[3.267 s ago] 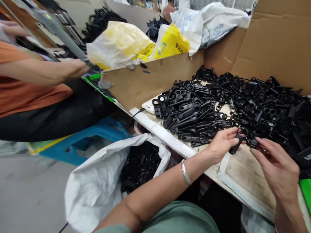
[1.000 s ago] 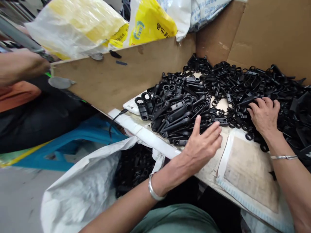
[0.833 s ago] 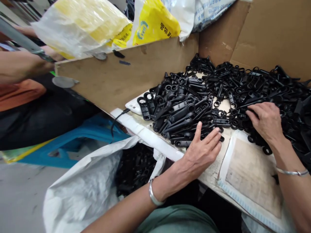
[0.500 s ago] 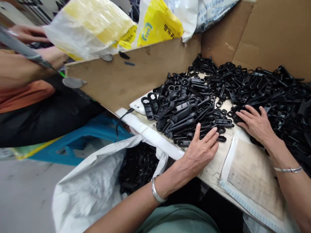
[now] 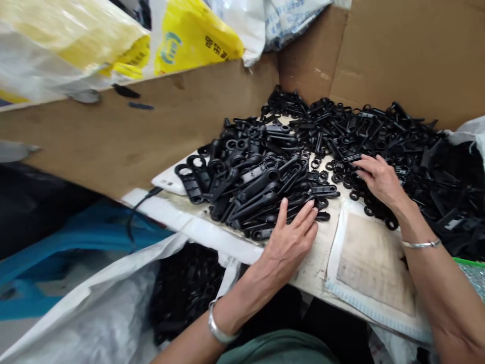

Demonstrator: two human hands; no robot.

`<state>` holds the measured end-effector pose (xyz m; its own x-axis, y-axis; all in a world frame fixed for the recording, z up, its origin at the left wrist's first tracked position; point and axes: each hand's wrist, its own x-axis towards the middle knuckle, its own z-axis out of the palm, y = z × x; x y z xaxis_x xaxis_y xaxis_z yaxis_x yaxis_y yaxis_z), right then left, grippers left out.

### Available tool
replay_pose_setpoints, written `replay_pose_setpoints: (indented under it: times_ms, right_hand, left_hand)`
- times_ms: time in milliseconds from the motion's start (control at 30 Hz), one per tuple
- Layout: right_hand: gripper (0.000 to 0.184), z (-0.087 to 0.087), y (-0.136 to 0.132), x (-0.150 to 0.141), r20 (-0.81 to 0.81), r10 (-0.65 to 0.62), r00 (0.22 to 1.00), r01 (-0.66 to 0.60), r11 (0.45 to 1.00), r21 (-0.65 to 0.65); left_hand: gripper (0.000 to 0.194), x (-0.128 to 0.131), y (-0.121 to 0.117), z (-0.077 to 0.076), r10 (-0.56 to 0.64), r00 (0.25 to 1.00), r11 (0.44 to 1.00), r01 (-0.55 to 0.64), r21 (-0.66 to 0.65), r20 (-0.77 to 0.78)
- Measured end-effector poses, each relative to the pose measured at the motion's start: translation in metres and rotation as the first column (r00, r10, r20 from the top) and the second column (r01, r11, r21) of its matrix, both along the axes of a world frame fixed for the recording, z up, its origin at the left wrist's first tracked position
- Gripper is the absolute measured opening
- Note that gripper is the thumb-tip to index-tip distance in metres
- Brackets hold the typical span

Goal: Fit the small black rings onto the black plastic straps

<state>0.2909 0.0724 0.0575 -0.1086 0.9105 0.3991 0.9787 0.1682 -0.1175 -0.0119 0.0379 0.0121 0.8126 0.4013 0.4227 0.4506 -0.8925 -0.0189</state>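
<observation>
My left hand [image 5: 291,237] lies flat with its fingers apart, against the near edge of a heap of black plastic handle-shaped parts [image 5: 253,177]. Further right, my right hand [image 5: 382,182] has its fingers bent together on a small black plastic part [image 5: 352,157], which sticks out to the left of the fingertips. Small black rings [image 5: 354,195] are scattered below that hand. Behind it spreads a larger pile of mixed black parts [image 5: 364,124]; single pieces there are hard to tell apart.
A cardboard wall [image 5: 113,136] bounds the table on the left, with yellow-and-white bags [image 5: 197,38] above it. A stained pad [image 5: 375,258] lies at the front edge. Below the table, a white sack [image 5: 102,308] holds black parts. A cable [image 5: 132,217] hangs by the corner.
My right hand has gone from spread fingers on the pile to a pinch on a small black part. My left hand stays on the heap. The view has swung right.
</observation>
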Motion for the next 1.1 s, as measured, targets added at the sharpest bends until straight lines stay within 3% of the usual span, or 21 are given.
replay_pose_setpoints:
  times_ms: [100, 167, 233, 333, 400, 500, 600, 700, 767, 833, 933, 967, 1033, 1067, 1100]
  right_hand:
    - [0.029, 0.021, -0.034, 0.034, -0.101, -0.23, 0.968, 0.241, 0.964, 0.11]
    - [0.029, 0.035, -0.054, 0.056, -0.124, -0.412, 0.903, 0.423, 0.902, 0.086]
    - [0.025, 0.042, -0.067, 0.071, -0.121, -0.476, 0.871, 0.481, 0.876, 0.02]
    - [0.021, 0.042, -0.067, 0.072, -0.114, -0.438, 0.892, 0.435, 0.899, -0.053]
    - [0.025, 0.036, -0.056, 0.061, -0.061, -0.371, 0.927, 0.369, 0.929, -0.035]
    - [0.032, 0.026, -0.03, 0.035, 0.167, -0.285, 0.944, 0.289, 0.957, 0.002]
    - [0.038, 0.019, -0.008, 0.017, 0.361, -0.339, 0.869, 0.383, 0.922, -0.057]
    - [0.036, 0.018, 0.0, 0.016, 0.377, -0.372, 0.849, 0.447, 0.884, -0.135]
    - [0.027, 0.021, -0.003, 0.023, 0.294, -0.375, 0.879, 0.419, 0.902, -0.102]
    - [0.022, 0.028, -0.012, 0.031, 0.126, -0.402, 0.907, 0.403, 0.915, 0.022]
    - [0.024, 0.04, -0.036, 0.033, -0.264, -0.421, 0.868, 0.479, 0.851, 0.216]
    - [0.026, 0.042, -0.046, 0.028, -0.424, -0.391, 0.817, 0.516, 0.824, 0.234]
    - [0.028, 0.041, -0.067, 0.006, -0.713, -0.277, 0.644, 0.56, 0.806, 0.193]
    - [0.029, 0.038, -0.079, -0.01, -0.807, -0.221, 0.548, 0.538, 0.832, 0.138]
    - [0.031, 0.033, -0.09, -0.029, -0.854, -0.203, 0.479, 0.529, 0.843, 0.096]
  left_hand:
    - [0.031, 0.001, -0.001, -0.002, 0.001, 1.0, 1.0, -0.001, -0.016, 0.03]
    - [0.032, 0.001, -0.002, -0.001, 0.005, 0.999, 1.0, -0.005, -0.019, 0.039]
    - [0.033, 0.001, -0.002, 0.0, 0.006, 0.999, 1.0, -0.005, -0.016, 0.046]
    - [0.035, 0.001, -0.002, 0.002, -0.003, 0.999, 1.0, 0.004, -0.018, 0.046]
    - [0.037, 0.0, -0.001, 0.003, -0.007, 0.999, 1.0, 0.009, -0.025, 0.049]
    - [0.04, -0.002, -0.001, 0.005, -0.012, 0.998, 0.999, 0.015, -0.042, 0.067]
    - [0.041, -0.004, -0.001, 0.007, -0.02, 0.997, 0.998, 0.025, -0.058, 0.08]
    - [0.038, -0.007, -0.001, 0.007, -0.025, 0.995, 0.998, 0.031, -0.059, 0.097]
    - [0.037, -0.009, -0.001, 0.007, -0.034, 0.992, 0.998, 0.04, -0.047, 0.125]
    - [0.035, -0.01, -0.002, 0.006, -0.059, 0.979, 0.998, 0.064, -0.019, 0.193]
    - [0.029, -0.005, -0.009, 0.008, -0.109, 0.915, 0.993, 0.122, -0.009, 0.389]
    - [0.027, -0.001, -0.013, 0.009, -0.114, 0.881, 0.988, 0.148, -0.04, 0.458]
    - [0.029, 0.01, -0.024, 0.012, -0.087, 0.825, 0.952, 0.234, -0.197, 0.559]
    - [0.033, 0.018, -0.03, 0.013, -0.047, 0.808, 0.898, 0.292, -0.329, 0.587]
    - [0.039, 0.026, -0.036, 0.014, 0.012, 0.795, 0.802, 0.354, -0.48, 0.606]
